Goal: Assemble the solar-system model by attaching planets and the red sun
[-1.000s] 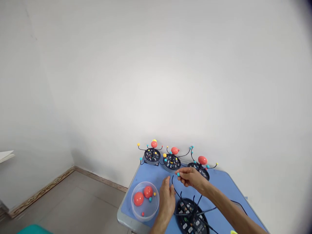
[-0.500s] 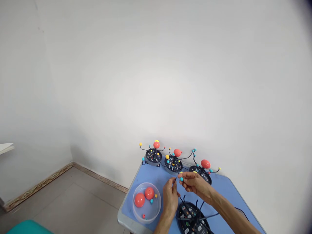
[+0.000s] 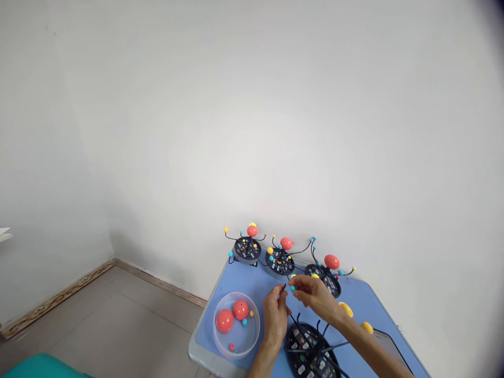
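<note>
So you're mid-assembly on the black base (image 3: 311,353) at the near edge of the table (image 3: 252,281): its wire arms stick up bare. Your left hand (image 3: 274,316) pinches the tip of one black wire arm (image 3: 286,298), fingers closed on it. Your right hand (image 3: 315,295) grips a small teal ball (image 3: 292,288) in its fingertips, just beside that wire tip but not on it yet, as far as I can tell. I'd say the next bit needs a steady wire and the ball's hole lined up dead on the tip, then a gentle push. More balls sit in the clear bowl (image 3: 236,324) to your left. Three finished models (image 3: 280,258) stand along the wall.
</note>
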A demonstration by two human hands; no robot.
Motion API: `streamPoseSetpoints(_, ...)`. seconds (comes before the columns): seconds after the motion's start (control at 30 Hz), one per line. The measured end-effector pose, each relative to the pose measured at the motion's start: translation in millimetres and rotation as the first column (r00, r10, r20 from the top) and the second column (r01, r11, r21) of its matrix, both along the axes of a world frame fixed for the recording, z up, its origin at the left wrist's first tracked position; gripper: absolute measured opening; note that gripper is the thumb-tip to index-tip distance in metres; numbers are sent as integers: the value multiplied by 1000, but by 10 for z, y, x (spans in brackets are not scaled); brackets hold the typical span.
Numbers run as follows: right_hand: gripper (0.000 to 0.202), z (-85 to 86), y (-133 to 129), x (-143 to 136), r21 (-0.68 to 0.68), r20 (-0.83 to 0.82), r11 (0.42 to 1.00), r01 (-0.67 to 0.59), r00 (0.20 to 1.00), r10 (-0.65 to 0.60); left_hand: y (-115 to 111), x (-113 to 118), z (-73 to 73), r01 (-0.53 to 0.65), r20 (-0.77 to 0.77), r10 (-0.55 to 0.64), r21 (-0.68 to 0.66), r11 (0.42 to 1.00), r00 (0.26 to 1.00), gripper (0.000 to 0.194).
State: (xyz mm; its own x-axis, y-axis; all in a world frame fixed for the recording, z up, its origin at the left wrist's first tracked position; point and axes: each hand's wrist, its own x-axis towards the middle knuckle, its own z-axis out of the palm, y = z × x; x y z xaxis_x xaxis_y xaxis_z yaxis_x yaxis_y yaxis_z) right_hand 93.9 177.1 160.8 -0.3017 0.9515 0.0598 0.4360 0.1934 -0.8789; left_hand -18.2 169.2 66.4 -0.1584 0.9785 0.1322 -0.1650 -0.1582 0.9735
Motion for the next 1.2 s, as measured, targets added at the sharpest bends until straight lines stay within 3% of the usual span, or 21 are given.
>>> streamPoseSetpoints(0.23, 19, -30, -10, -27, 210, 207, 978, 10, 977, -55, -28, -30, 9, -15, 18, 15, -5, 1000, 1000, 63)
streamPoseSetpoints(0.4, 16, -45, -11, -12, 338, 344, 939, -61, 937, -63, -12, -32, -23, -21, 33, 21, -17, 1000, 999, 65)
streamPoseSetpoints(0.77, 30, -62, 2, 17, 396, 436, 898, -193, 900, 1, -31, -41, -34, -7, 35, 7, -15, 1000, 999, 59)
streamPoseSetpoints(1.2, 23, -188, 101, -4, 424, 430, 894, -144, 901, -60, -12, -44, -99, 0, 22, 0, 6, 1000, 1000, 49)
